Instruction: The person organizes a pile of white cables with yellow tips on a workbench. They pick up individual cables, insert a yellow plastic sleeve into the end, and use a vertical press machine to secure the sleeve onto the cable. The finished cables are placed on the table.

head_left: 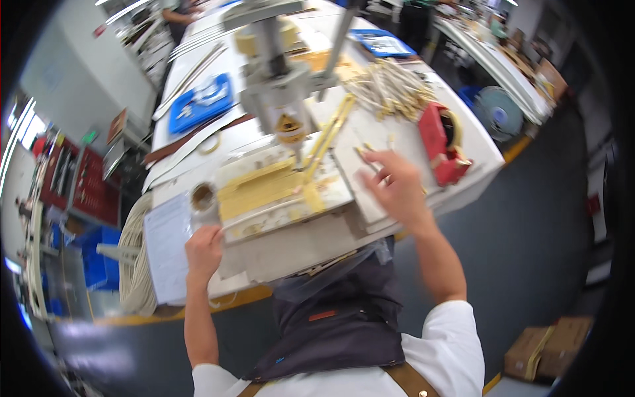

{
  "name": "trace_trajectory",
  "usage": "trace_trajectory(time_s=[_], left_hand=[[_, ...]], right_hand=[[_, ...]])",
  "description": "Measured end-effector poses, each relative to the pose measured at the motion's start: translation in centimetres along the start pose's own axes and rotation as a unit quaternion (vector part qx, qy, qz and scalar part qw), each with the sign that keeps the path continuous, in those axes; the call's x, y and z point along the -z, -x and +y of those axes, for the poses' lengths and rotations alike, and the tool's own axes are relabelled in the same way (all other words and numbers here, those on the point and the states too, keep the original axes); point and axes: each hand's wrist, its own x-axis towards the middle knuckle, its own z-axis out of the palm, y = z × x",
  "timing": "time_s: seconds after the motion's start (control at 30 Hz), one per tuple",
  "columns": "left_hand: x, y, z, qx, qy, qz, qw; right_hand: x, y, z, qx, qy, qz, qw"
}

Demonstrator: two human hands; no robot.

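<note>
My left hand is closed at the table's front edge, just below a pale cup-like container with a brown inside. Whatever its fingers hold, if anything, is hidden. Over the right part of the table, my right hand is blurred, its fingers apart and nothing visible in them. Small yellow-tipped pieces lie by its fingertips. Between the hands sits a low white platform covered with yellow tape strips. A grey press-like machine stands over it, its narrow tip pointing down at the tape.
A red tape dispenser stands right of my right hand, before a heap of pale yellow-ended rods. Blue trays lie farther back. Coiled pale cord hangs at the left edge, beside a paper sheet. Other people work beyond.
</note>
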Motion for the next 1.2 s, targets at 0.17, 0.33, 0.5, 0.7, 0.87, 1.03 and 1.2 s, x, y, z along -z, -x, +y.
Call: trace_trajectory(time_s=[0.17, 0.33, 0.5, 0.7, 0.87, 1.03, 1.2], left_hand=[[-0.7, 1.6, 1.5, 0.155, 0.155, 0.019, 0.975], [-0.5, 4.8, 8.8, 0.278, 0.469, -0.099, 0.833], [-3.1, 7.0, 14.4, 0.294, 0.544, -0.225, 0.753], [-4.7, 7.2, 17.6, 0.312, 0.590, -0.247, 0.703], [-6.2, 5.6, 18.3, 0.331, 0.575, -0.242, 0.708], [-6.4, 3.1, 19.6, 0.329, 0.591, -0.216, 0.704], [-5.1, 2.1, 20.3, 0.326, 0.615, -0.194, 0.692]], right_hand=[[15.6, -1.6, 8.3, -0.232, 0.326, 0.105, 0.911], [19.2, -2.2, 9.8, -0.448, 0.149, -0.040, 0.881], [20.5, -1.6, 10.9, -0.467, -0.072, -0.037, 0.881], [20.2, 0.8, 9.8, -0.458, -0.286, 0.082, 0.838], [17.0, 5.1, 10.7, -0.385, -0.324, 0.162, 0.849], [15.4, 7.8, 15.4, -0.306, -0.159, 0.190, 0.919], [15.6, 9.7, 15.8, -0.277, -0.088, 0.249, 0.924]])
